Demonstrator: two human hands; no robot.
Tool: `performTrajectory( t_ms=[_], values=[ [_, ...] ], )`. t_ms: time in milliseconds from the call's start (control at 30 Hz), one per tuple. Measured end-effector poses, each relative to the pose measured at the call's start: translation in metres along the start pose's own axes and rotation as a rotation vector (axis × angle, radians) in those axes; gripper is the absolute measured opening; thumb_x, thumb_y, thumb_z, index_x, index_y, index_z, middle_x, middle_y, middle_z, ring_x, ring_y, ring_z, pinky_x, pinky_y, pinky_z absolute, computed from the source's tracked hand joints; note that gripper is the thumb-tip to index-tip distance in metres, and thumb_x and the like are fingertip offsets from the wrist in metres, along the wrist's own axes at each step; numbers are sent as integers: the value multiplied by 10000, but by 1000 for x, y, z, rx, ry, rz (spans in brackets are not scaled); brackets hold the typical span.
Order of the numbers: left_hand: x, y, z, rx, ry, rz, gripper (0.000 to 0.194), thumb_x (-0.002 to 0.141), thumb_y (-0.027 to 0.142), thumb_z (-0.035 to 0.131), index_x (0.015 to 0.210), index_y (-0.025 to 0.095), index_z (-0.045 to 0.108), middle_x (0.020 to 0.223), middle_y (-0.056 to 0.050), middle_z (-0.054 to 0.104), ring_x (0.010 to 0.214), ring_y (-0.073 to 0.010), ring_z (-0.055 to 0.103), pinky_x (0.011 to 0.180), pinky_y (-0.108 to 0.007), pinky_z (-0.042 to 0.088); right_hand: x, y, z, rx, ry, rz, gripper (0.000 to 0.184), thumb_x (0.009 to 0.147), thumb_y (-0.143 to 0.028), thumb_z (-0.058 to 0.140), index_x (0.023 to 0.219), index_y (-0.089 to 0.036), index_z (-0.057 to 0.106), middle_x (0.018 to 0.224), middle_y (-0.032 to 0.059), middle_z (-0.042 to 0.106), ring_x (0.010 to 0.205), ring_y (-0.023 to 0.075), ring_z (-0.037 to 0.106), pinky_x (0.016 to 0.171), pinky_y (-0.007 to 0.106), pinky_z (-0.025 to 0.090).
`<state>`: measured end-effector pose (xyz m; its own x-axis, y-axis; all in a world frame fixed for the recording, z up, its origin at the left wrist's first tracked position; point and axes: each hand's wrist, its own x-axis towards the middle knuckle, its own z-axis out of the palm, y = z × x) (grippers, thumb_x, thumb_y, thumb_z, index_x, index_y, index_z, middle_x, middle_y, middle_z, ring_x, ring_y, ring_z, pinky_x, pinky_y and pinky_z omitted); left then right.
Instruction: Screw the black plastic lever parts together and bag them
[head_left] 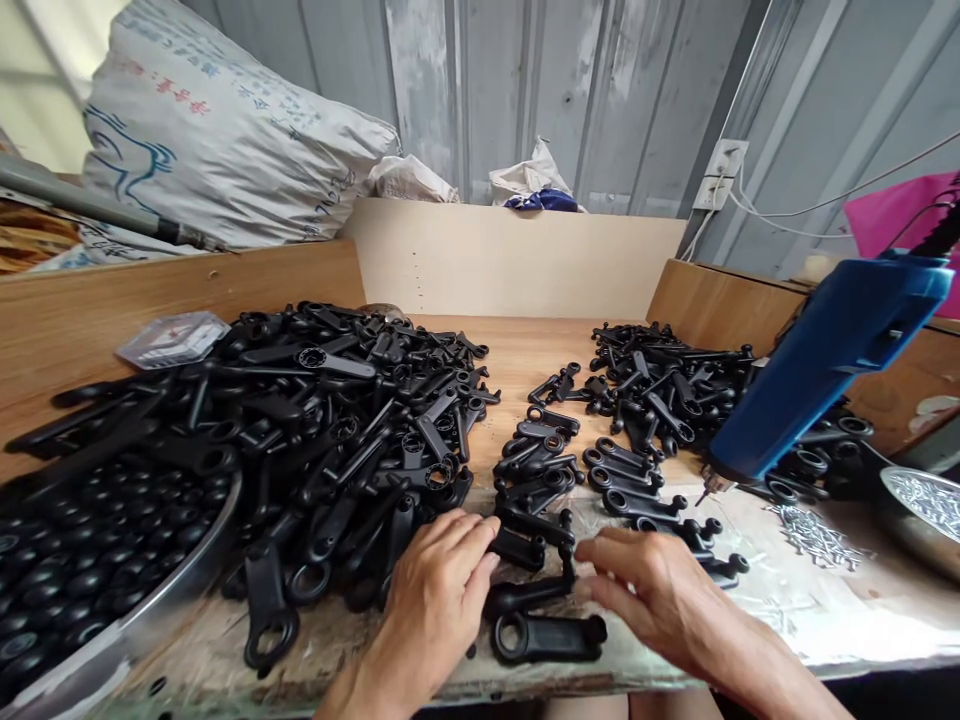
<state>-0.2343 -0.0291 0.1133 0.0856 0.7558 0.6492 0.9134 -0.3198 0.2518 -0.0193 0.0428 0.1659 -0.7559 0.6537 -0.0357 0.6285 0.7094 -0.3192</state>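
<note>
My left hand (442, 575) rests palm down beside the black crank handles, its fingers loosely bent and its fingertips at the ends of the handles in the middle row. My right hand (649, 585) hovers to the right of that row, fingers apart and curved inward, the tips slightly blurred. Between the hands lie a black crank handle (551, 638) with a ring at one end and a stub at the other, and a second handle (529, 595) just behind it. Further handles (540, 480) form a stacked row going away from me. No handle is visibly gripped.
On the left are a large heap of handles (337, 430) and a metal basin (180, 570) of round black knobs (82, 560). A blue electric screwdriver (825, 360) hangs at right, above loose screws (817, 535) and a screw bowl (911, 525). Another handle heap (660, 385) lies behind.
</note>
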Motion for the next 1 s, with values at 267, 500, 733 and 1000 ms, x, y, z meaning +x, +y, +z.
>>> performTrajectory(
  t_ms=[267, 500, 733, 1000],
  values=[
    [2, 21, -4, -118, -322, -17, 138, 794, 105, 569, 759, 212, 648, 745, 6, 651, 765, -195, 573, 679, -310, 466, 51, 4, -12, -270, -125, 112, 224, 887, -193, 466, 888, -185, 690, 898, 98, 713, 828, 227, 657, 613, 249, 369],
    [13, 27, 6, -29, -456, 5, 215, 752, 51, 540, 590, 191, 570, 676, 3, 618, 702, -171, 562, 639, -290, 394, 66, -3, -17, -253, -213, 125, 211, 803, -171, 533, 861, -181, 735, 868, 95, 733, 779, 218, 661, 550, 236, 339],
    [23, 39, 11, 64, -562, 15, 171, 730, 51, 571, 624, 180, 608, 716, -23, 629, 750, -201, 579, 665, -311, 431, 68, -1, -2, -220, -37, 129, 234, 817, -182, 485, 882, -171, 710, 881, 77, 715, 798, 187, 636, 562, 237, 309],
    [23, 16, -9, 78, -362, -56, 239, 823, 84, 447, 790, 200, 654, 885, -38, 659, 823, -195, 593, 740, -309, 476, 47, 8, 9, -216, 137, 52, 149, 845, -152, 502, 824, -139, 650, 895, 88, 655, 806, 178, 602, 575, 253, 278]
  ],
)
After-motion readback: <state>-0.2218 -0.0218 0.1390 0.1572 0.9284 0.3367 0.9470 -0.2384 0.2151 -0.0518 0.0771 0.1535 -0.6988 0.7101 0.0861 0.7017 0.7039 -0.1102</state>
